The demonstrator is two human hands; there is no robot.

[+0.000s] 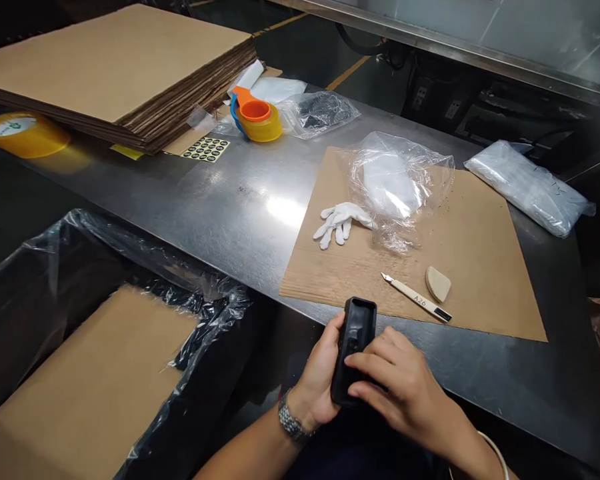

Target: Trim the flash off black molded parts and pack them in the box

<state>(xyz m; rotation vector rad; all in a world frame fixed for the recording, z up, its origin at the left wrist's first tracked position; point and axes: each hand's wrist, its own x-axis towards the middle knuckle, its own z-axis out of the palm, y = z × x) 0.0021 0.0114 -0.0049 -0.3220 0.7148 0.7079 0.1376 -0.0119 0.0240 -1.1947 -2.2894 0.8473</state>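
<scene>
At the near edge of a brushed steel worktable [220,200], a person holds a black moulded plastic part, oblong with a hollow top end [354,347], just off the table's front edge and above their lap. The left hand [320,380] is closed around the part's left side and back. The right hand [400,387] lays its fingers across the lower face; its thumb is hidden, so I cannot tell whether it clamps or only rests.

The work looks to be at a handling stage. A slim white-handled craft knife [416,297] and a beige wedge-shaped block [438,283] lie unheld on a flat brown cardboard mat [480,267], just beyond the hands. White cloth gloves [339,221] lie there unworn, touching a crumpled clear plastic bag [400,183]. To the left, a box lined with black plastic film [130,253] shows only a cardboard sheet [90,380]; no parts are visible on it.

Bare steel lies open between the mat and the stack of flat cardboard sheets [115,60] at far left. The mat's near edge lies close to the table's edge, and the knife lies near it, its blade pointing left.
</scene>
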